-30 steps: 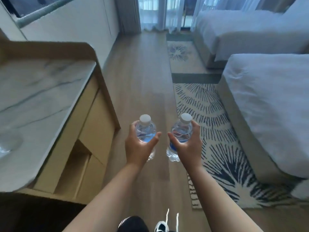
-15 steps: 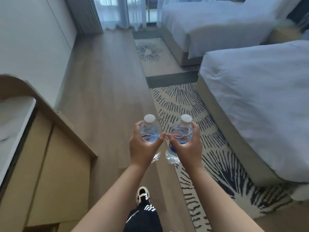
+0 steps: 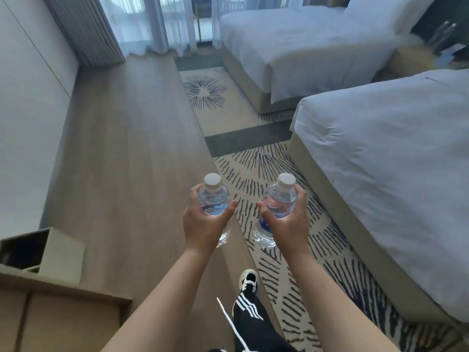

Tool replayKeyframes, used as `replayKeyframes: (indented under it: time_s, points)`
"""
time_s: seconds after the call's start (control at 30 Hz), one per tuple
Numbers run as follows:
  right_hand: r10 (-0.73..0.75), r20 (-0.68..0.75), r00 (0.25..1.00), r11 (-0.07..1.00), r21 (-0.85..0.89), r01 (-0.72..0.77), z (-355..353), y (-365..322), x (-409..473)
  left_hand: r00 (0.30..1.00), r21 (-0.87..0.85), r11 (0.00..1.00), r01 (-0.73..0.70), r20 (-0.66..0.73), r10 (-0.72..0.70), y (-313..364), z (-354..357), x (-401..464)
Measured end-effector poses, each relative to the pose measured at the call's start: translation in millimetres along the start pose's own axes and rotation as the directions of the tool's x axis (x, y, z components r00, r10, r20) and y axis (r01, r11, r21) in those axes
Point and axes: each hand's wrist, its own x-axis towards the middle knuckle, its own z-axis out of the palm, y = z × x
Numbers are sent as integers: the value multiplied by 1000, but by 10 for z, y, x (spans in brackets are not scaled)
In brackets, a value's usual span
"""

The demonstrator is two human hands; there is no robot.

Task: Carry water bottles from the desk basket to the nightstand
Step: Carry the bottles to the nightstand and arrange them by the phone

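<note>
I carry two small clear water bottles with white caps, upright, out in front of me over the floor. My left hand [image 3: 203,222] grips the left bottle [image 3: 214,196] around its middle. My right hand [image 3: 289,224] grips the right bottle [image 3: 280,199], whose blue label shows below my thumb. The two bottles are a short gap apart. The nightstand [image 3: 416,58] stands far off at the upper right between the two beds, blurred, with two bottles [image 3: 441,34] standing on it.
The near bed [image 3: 396,153] fills the right side and a second bed [image 3: 299,44] lies beyond it. A patterned rug [image 3: 266,161] runs along the beds, with wood floor [image 3: 121,148] to its left. The desk corner [image 3: 58,311] and a small bin [image 3: 43,252] are at lower left.
I have walked forward and turned right. The desk has slid off to the lower left, the nightstand has come into view, and my hands have drawn slightly apart, each still holding its bottle.
</note>
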Motion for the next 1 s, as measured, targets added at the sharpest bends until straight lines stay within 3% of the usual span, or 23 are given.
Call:
replayKeyframes:
  time_s: [0.3,0.67,1.0]
  points:
    - [10,-38,999,1000,17,-9,645,361,1982,990,44,992,-116,86,112,-136,1015,1888]
    - [-14,-114,993,1000,-28,11,1054,406,4582,988,36,990,-134,84,131,-29,2365,4214]
    - [53,-196,979,997,-48,-64,1845,883,6679,964,7,987,-163,215,157,-263,3543,6415]
